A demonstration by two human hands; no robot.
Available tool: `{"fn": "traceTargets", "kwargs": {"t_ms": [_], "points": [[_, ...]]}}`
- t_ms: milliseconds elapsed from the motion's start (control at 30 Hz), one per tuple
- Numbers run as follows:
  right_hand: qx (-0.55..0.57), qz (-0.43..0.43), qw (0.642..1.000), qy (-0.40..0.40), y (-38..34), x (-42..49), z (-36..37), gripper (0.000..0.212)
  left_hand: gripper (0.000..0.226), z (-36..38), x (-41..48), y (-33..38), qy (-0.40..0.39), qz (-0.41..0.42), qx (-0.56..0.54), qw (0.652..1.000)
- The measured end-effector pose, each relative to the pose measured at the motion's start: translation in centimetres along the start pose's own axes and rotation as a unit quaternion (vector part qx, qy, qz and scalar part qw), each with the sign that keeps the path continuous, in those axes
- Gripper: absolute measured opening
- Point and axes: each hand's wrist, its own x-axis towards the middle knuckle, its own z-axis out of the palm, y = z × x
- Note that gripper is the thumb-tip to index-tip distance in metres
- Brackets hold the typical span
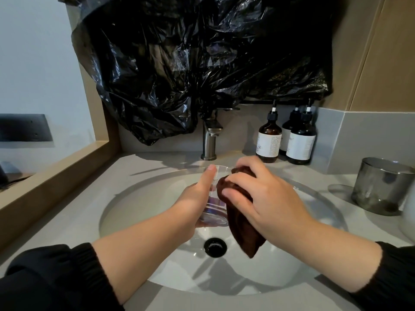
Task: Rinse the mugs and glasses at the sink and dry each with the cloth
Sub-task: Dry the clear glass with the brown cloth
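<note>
Over the white sink basin [139,212] my left hand [193,205] holds a clear glass [214,209], thumb lying up along its side toward the rim. My right hand [265,196] grips a dark brown cloth [242,223] and presses it against the glass's right side near the rim. The cloth's loose end hangs down toward the black drain [215,247]. Most of the glass is hidden behind both hands.
A steel faucet [210,140] stands behind the basin with no water visibly running. Three dark pump bottles [269,138] sit at the back right. A shiny metal container [381,185] stands on the right counter. A black plastic bag [202,59] covers the wall above.
</note>
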Motion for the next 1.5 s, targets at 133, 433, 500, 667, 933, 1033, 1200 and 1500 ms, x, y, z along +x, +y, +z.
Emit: {"fn": "traceTargets", "kwargs": {"t_ms": [133,433,500,667,933,1033,1200,1500], "points": [[-0.031,0.034,0.996,0.076,1.1,1.0,0.4,0.020,0.061,0.5,0.2,0.0,0.020,-0.005,0.028,0.999],[-0.030,0.008,0.995,0.091,1.3,1.0,0.5,0.013,0.061,1.0,0.0,-0.1,0.043,-0.017,0.044,0.998],[-0.034,0.035,0.993,0.106,1.8,1.6,0.4,0.010,0.058,1.1,0.0,-0.2,0.041,-0.028,0.035,0.998],[0.006,-0.074,0.997,0.036,0.2,-0.1,1.0,0.022,0.062,1.1,-0.2,-0.2,0.043,-0.016,0.028,0.999],[-0.020,0.025,0.996,0.085,1.4,1.8,0.7,0.012,0.057,1.1,-0.5,0.1,0.030,-0.044,0.024,0.998],[-0.010,-0.014,0.997,0.072,0.4,0.7,1.0,0.012,0.059,1.2,-0.5,0.0,0.035,-0.036,0.013,0.999],[0.043,-0.136,0.990,-0.008,0.2,-0.3,0.8,0.017,0.062,0.8,-0.8,0.2,0.041,-0.023,0.000,0.999],[0.011,-0.182,0.983,0.008,0.2,-0.7,0.8,0.013,0.062,0.8,-1.0,0.5,0.034,-0.024,-0.046,0.998]]}}
